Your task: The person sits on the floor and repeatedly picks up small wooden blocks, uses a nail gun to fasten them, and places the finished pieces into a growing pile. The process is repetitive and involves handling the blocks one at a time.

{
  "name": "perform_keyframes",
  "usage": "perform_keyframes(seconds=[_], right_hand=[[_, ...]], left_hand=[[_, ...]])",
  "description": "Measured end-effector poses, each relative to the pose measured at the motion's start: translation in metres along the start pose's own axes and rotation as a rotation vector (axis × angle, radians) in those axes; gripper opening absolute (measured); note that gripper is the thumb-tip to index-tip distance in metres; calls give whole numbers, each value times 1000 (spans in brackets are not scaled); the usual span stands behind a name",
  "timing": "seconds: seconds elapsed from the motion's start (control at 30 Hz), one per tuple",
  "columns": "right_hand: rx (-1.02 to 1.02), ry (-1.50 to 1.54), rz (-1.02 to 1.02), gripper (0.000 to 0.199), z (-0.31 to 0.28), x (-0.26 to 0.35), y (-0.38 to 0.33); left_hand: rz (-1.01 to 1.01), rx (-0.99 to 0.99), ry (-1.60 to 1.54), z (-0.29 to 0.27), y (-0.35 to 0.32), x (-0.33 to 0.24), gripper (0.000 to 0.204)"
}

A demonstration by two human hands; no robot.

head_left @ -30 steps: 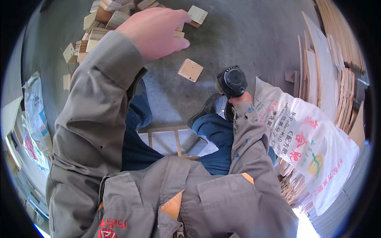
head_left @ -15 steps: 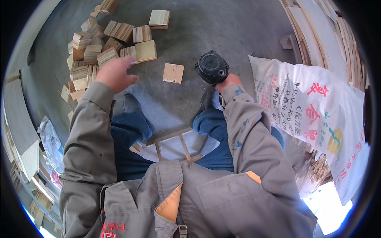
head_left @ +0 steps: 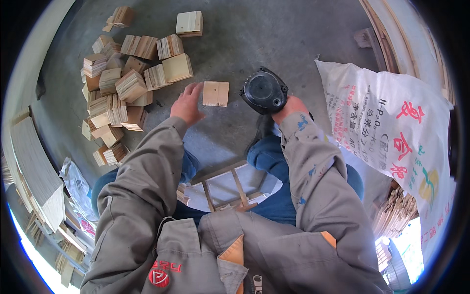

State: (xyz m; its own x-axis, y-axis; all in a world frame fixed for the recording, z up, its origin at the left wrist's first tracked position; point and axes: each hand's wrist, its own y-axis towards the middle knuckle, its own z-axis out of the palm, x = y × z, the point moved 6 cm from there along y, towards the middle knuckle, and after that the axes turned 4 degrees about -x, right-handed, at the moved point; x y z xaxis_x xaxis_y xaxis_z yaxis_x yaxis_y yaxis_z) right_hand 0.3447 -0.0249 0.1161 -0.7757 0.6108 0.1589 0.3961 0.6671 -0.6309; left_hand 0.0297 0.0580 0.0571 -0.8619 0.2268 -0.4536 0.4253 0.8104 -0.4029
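My left hand is open, with thumb and fingers apart, just left of a single square wooden block on the floor. Its fingertips come close to the block's left edge; whether they touch it I cannot tell. In my right hand is a black tool seen from above, apparently a nail gun, its rounded cap ringed by bolt lugs. The hand is closed below the cap, and the tool's lower part is hidden. A loose heap of wooden block stacks lies to the left.
A printed white woven sack lies at the right, beside long boards. Between my legs is a wooden-framed stool or crate. Sheets of board and a plastic bag are at the left. Grey concrete floor stretches ahead.
My left hand has moved right, away from the heap and up to the single block. The nail gun stays in my right hand, and the view has shifted slightly.
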Motion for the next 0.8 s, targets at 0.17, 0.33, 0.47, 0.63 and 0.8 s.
perform_keyframes(seconds=[0.17,0.33,0.47,0.63,0.8], right_hand=[[40,-35,27,35,-7,8,3],[35,-89,24,36,-4,9,10],[56,-126,46,37,-8,19,7],[48,-168,33,36,-4,21,5],[63,-148,41,35,-4,18,5]], left_hand=[[54,-41,-76,18,13,5,109],[75,-21,-95,25,25,6,107],[143,-37,-54,33,34,5,97],[135,-60,-107,38,37,5,79],[63,-77,-295,16,32,8,77]])
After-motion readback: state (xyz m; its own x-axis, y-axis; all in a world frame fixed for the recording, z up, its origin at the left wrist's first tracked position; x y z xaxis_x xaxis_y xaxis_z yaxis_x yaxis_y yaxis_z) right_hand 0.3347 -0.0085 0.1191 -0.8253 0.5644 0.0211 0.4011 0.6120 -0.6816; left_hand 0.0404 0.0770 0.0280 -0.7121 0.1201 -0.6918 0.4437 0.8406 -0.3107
